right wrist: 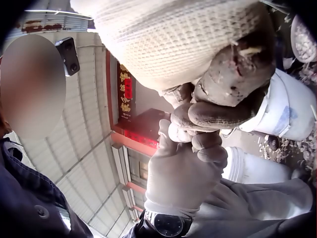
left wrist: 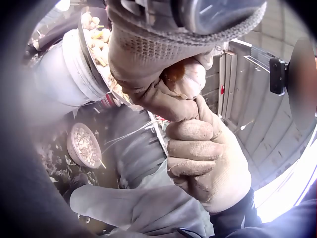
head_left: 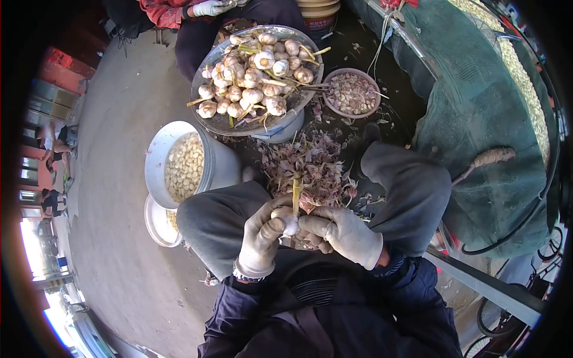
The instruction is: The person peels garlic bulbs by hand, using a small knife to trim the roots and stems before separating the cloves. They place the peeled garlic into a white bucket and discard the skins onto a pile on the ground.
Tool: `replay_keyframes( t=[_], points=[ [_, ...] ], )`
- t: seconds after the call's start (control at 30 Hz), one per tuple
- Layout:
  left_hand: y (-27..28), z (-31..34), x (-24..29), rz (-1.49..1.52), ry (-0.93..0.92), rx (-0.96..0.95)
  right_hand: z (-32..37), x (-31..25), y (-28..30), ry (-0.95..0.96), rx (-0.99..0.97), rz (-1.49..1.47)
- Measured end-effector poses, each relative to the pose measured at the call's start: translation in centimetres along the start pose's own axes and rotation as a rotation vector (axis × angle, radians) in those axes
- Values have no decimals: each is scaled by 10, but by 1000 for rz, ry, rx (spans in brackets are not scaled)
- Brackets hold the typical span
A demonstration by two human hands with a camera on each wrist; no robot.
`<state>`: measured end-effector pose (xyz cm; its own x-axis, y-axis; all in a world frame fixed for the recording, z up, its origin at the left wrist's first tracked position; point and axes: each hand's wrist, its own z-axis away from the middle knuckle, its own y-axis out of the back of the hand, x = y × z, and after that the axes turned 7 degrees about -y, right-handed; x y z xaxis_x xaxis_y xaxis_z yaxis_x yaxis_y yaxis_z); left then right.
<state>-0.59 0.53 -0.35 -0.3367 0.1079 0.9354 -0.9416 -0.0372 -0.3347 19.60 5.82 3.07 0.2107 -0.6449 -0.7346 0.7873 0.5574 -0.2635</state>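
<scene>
A white garlic bulb (head_left: 290, 222) with a yellowish stem (head_left: 296, 194) pointing away from the body is held between both gloved hands above the lap. My left hand (head_left: 259, 240) grips it from the left, its thumb lying across the near side. From the right, my right hand (head_left: 349, 235) pinches the bulb's edge with thumb and forefinger, the other fingers curled under. Loose reddish skin (head_left: 307, 203) stands up beside the stem. In the left wrist view the bulb (left wrist: 192, 82) shows below the left palm. Fingers cover most of it in the right wrist view.
Beyond the knees, a wide pan (head_left: 200, 116) heaped with garlic bulbs sits on a bucket. Peeled cloves fill part of a white bucket (head_left: 156, 156) at left. A pink bowl (head_left: 377, 98) holds cloves; skins (head_left: 304, 164) litter the ground. Green netting (head_left: 477, 155) lies right; another person sits opposite.
</scene>
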Motion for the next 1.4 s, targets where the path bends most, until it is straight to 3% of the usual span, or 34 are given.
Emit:
replay_keyframes(
  t=[0.1,0.3,0.43,0.63,0.73,0.83,0.97,1.13,1.27,1.33,1.4],
  points=[
    [4,0,4,-85,14,-119,-4,1,-1,-29,19,1],
    [0,1,-2,-189,13,-84,-14,15,4,-79,0,-44],
    [5,-1,-6,-132,30,-120,-14,20,4,-80,-25,-167],
    [-5,1,0,-65,34,-104,-12,18,1,-105,55,-94],
    [-9,2,1,-83,54,-85,-8,8,0,-157,9,-221],
    [-8,2,-2,-159,-17,-82,-6,7,-1,-110,5,-233],
    [-13,5,7,-77,31,-62,-7,11,-1,-130,28,-171],
    [-14,3,5,-13,53,-86,-11,28,0,-56,146,-65],
    [-11,2,0,-27,58,-66,-9,30,1,25,125,-5],
    [-10,1,1,-43,57,-58,-4,29,1,289,27,184],
    [-5,-1,2,49,149,-80,-7,30,0,350,16,304]
  ],
)
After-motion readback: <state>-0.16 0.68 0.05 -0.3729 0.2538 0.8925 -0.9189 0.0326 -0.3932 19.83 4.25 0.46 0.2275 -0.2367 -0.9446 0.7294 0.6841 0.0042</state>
